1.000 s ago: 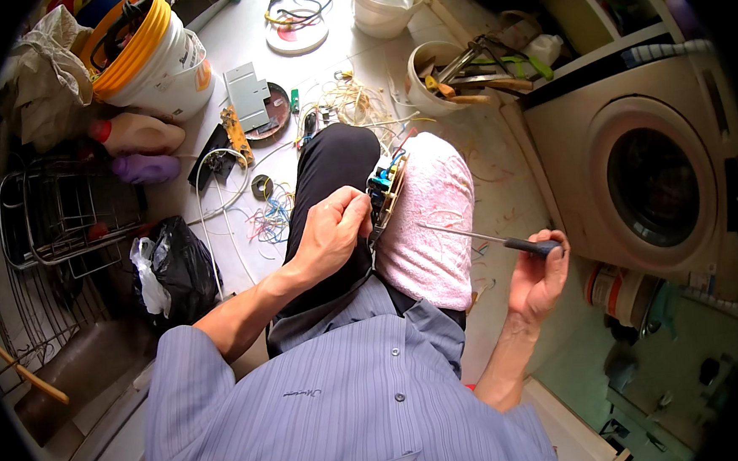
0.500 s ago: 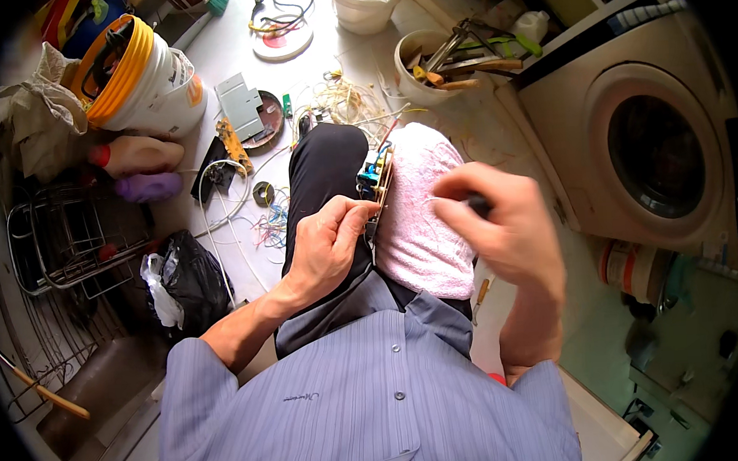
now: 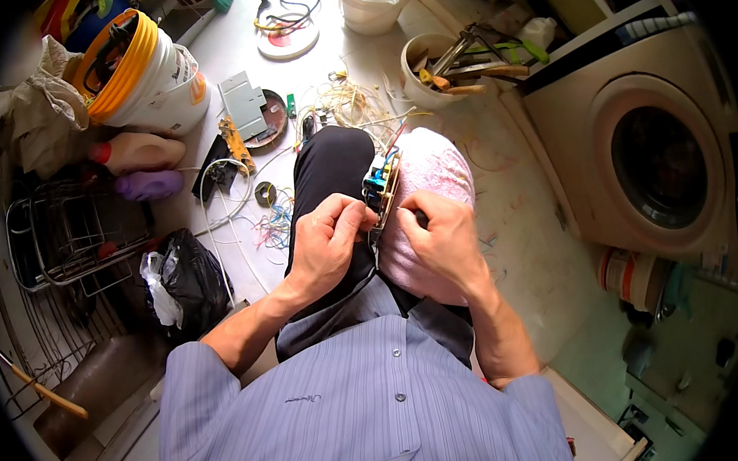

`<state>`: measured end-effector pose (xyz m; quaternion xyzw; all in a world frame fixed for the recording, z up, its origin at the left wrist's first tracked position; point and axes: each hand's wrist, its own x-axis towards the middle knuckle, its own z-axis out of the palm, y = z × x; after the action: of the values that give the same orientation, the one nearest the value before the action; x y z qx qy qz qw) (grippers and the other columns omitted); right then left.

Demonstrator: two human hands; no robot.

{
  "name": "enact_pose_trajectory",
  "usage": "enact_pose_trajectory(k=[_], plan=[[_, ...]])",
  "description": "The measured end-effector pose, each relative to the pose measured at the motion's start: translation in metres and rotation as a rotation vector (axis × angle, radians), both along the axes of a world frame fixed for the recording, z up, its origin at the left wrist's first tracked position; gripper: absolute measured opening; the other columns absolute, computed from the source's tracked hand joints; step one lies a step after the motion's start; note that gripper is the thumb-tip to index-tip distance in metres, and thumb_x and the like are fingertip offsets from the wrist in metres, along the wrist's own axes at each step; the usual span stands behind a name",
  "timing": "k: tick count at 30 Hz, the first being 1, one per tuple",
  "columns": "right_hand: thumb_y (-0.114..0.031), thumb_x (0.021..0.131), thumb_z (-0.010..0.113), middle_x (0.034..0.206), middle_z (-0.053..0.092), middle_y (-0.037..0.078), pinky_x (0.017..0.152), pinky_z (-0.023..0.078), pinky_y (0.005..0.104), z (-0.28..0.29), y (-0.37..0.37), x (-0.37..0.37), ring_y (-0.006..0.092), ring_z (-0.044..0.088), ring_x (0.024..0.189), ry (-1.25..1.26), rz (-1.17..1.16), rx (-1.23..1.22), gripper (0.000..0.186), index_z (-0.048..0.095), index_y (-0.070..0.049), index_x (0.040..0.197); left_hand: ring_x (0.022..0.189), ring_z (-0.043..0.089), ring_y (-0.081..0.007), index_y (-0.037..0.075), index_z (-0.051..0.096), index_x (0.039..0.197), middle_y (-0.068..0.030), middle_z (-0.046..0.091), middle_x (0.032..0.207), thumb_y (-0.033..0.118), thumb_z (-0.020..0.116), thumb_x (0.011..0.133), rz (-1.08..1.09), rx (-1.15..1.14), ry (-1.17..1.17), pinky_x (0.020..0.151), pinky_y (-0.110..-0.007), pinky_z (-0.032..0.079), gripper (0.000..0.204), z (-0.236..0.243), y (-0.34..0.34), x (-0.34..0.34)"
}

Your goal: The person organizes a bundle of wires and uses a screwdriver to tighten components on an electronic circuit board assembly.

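At my far left a wire rack stands on the floor, with a yellow-rimmed white bucket beyond it, a pale bottle lying on its side and a black plastic bag nearer my leg. Loose coloured wires and a small grey metal box are scattered on the floor ahead of my knee. My left hand is curled nearly closed, thumb and forefinger pinching the near edge of a small circuit board that stands on edge in the gap between my dark-trousered left thigh and the pink cloth draped over my right thigh. My right hand is closed down just beside it, fingertips pressed to the board's lower end; a dark slim tool seems tucked in that grip, though I cannot tell for sure. I judge the step in hand to be fine work on the board itself, steadying it with the left while the right picks at a wire or joint. The next move calls for a firm pinch on the left and small, careful pressure from the right, since the board rests only on soft cloth and could tip. Further right, a bowl of hand tools sits on the floor, and a front-loading washing machine stands at the far right.
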<state>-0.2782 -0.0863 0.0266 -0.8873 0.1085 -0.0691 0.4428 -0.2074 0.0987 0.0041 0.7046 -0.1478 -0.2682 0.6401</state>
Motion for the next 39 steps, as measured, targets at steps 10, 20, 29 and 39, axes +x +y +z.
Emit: enact_pose_trajectory(k=[10, 20, 29, 39], plan=[[-0.003, 0.085, 0.072, 0.078, 0.069, 0.015, 0.062, 0.054, 0.0379, 0.042, 0.016, -0.006, 0.0300, 0.069, 0.068, -0.211, 0.060, 0.031, 0.006, 0.069, 0.000, 0.088, 0.063, 0.057, -0.0066, 0.002, 0.068, 0.096, -0.0027, 0.068, 0.079, 0.021, 0.060, 0.105, 0.024, -0.301, 0.351, 0.057, -0.021, 0.044, 0.023, 0.019, -0.013, -0.001], [-0.004, 0.085, 0.071, 0.078, 0.069, 0.014, 0.062, 0.054, 0.0390, 0.039, 0.013, -0.015, 0.0303, 0.068, 0.067, -0.216, 0.053, -0.005, 0.005, 0.068, 0.000, 0.087, 0.068, 0.061, -0.0067, -0.004, 0.069, 0.099, -0.0034, 0.067, 0.077, 0.009, 0.060, 0.104, -0.003, -0.089, -0.097, 0.060, -0.022, 0.050, 0.017, 0.024, -0.020, -0.017], [-0.006, 0.086, 0.070, 0.073, 0.062, 0.011, 0.055, 0.049, 0.0395, 0.042, 0.011, -0.020, 0.0292, 0.062, 0.060, -0.301, 0.157, -0.265, 0.006, 0.065, -0.004, 0.085, 0.069, 0.063, -0.0083, -0.003, 0.073, 0.100, -0.0038, 0.070, 0.079, 0.009, 0.067, 0.098, -0.177, -0.117, 0.118, 0.061, -0.024, 0.051, 0.014, 0.031, -0.014, -0.002], [-0.001, 0.084, 0.072, 0.068, 0.059, 0.012, 0.053, 0.049, 0.0384, 0.052, 0.009, -0.032, 0.0289, 0.061, 0.057, -0.314, 0.186, -0.280, 0.008, 0.064, -0.003, 0.083, 0.069, 0.059, -0.0081, 0.000, 0.073, 0.097, -0.0031, 0.070, 0.081, 0.014, 0.077, 0.092, -0.213, -0.421, 0.748, 0.062, -0.023, 0.047, 0.016, 0.021, -0.012, -0.006]])
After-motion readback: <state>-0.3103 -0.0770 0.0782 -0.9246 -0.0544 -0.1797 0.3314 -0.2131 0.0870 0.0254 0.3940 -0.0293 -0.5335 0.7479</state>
